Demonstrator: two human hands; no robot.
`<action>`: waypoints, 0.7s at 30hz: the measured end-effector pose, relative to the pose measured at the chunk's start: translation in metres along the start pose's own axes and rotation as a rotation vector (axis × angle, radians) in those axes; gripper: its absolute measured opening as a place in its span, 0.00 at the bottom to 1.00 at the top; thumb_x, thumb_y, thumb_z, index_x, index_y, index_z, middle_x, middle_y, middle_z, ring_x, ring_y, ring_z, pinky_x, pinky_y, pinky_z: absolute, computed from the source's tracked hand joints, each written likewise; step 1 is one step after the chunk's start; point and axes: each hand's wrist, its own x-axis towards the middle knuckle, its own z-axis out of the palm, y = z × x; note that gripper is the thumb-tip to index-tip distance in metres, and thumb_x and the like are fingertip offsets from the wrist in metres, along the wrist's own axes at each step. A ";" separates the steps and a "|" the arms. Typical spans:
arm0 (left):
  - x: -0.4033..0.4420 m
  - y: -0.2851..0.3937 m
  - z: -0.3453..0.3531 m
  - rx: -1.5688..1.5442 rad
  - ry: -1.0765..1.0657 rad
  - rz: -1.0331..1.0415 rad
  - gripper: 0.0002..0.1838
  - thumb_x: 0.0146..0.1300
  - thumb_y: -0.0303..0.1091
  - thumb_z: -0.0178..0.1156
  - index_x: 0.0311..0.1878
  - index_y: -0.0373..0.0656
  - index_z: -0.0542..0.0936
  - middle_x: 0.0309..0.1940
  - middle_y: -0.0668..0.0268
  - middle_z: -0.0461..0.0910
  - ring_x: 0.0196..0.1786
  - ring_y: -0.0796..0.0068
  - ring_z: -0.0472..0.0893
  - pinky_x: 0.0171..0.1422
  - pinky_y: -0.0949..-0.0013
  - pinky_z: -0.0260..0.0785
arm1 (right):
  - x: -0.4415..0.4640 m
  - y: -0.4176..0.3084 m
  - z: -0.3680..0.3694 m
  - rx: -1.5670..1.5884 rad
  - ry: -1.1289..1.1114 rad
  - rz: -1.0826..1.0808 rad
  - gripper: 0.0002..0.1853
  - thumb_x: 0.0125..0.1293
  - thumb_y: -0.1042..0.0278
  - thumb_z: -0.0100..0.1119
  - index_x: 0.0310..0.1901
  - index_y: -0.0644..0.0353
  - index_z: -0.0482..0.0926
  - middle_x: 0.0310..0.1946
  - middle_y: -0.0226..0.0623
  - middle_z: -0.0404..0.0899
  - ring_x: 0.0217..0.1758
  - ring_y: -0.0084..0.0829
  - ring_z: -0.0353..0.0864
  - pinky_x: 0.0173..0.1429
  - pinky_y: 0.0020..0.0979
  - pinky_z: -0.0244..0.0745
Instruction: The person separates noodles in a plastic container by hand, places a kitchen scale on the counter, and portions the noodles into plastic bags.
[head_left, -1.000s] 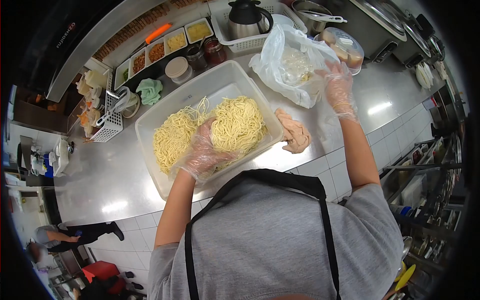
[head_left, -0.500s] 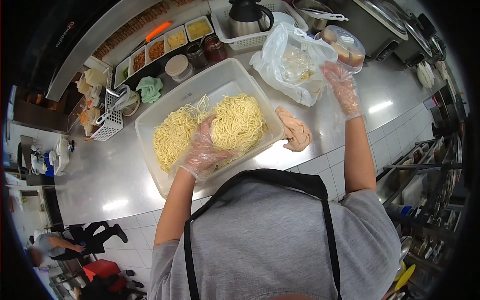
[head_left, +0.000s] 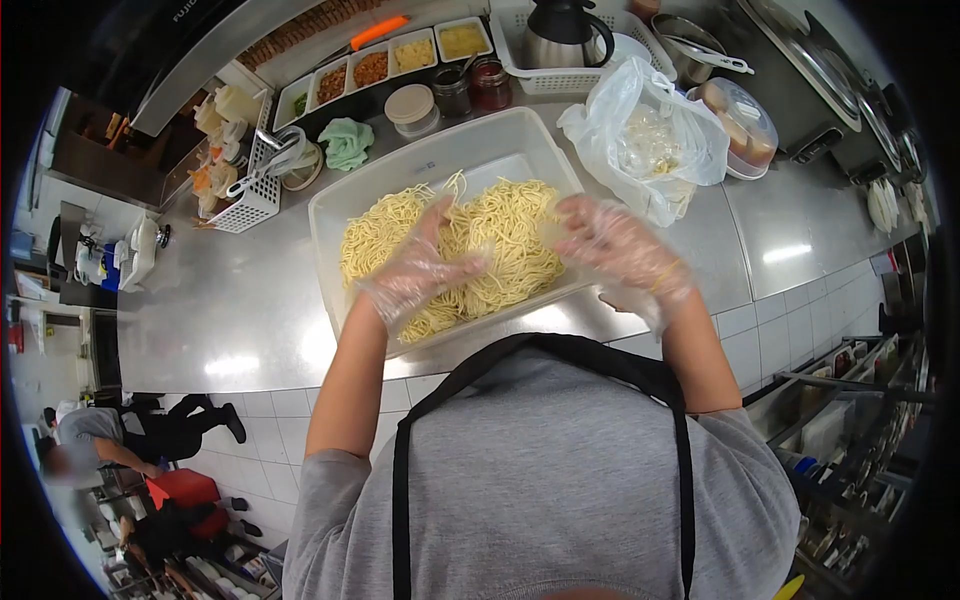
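Two heaps of yellow noodles [head_left: 510, 245] lie side by side in a translucent plastic tub [head_left: 330, 215]. My left hand [head_left: 425, 270], in a clear plastic glove, is over the noodles between the heaps, fingers apart and thumb stretched to the right. My right hand [head_left: 625, 250], gloved the same way and somewhat blurred, is at the right rim of the tub beside the right heap. Its fingers are spread and point left, with nothing visible in them. A white plastic bag [head_left: 600, 110] with a clear bag inside stands behind the tub, to the right.
Along the back stand topping trays [head_left: 372, 68], a lidded tub [head_left: 411, 108], dark jars [head_left: 490, 84] and a basket holding a steel jug [head_left: 558, 40]. A green cloth [head_left: 347, 143] lies left of these. Two people [head_left: 100, 440] are at the lower left.
My right hand has moved left from beside the plastic bag to the tub's right rim. My left hand has lifted its thumb side off the right heap. The view has shifted.
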 end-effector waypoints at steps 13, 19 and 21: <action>0.081 -0.029 -0.007 0.010 -0.047 -0.419 0.45 0.60 0.68 0.47 0.71 0.47 0.54 0.68 0.63 0.59 0.68 0.68 0.61 0.69 0.65 0.54 | 0.044 0.015 0.044 -0.054 -0.057 0.062 0.60 0.49 0.45 0.66 0.69 0.70 0.35 0.64 0.58 0.59 0.68 0.45 0.60 0.69 0.32 0.55; 0.046 0.001 0.009 -0.143 0.228 -0.091 0.42 0.62 0.63 0.50 0.70 0.46 0.55 0.69 0.64 0.58 0.67 0.68 0.62 0.66 0.65 0.59 | 0.056 0.018 0.048 0.637 0.063 -0.260 0.52 0.51 0.71 0.69 0.71 0.61 0.42 0.68 0.39 0.55 0.69 0.33 0.57 0.71 0.33 0.52; 0.029 0.008 0.009 -0.206 0.202 -0.034 0.41 0.62 0.62 0.51 0.70 0.45 0.56 0.67 0.62 0.60 0.66 0.68 0.63 0.64 0.65 0.60 | 0.057 0.017 0.037 0.542 0.064 -0.356 0.50 0.51 0.72 0.67 0.71 0.57 0.45 0.68 0.41 0.54 0.68 0.32 0.57 0.71 0.31 0.53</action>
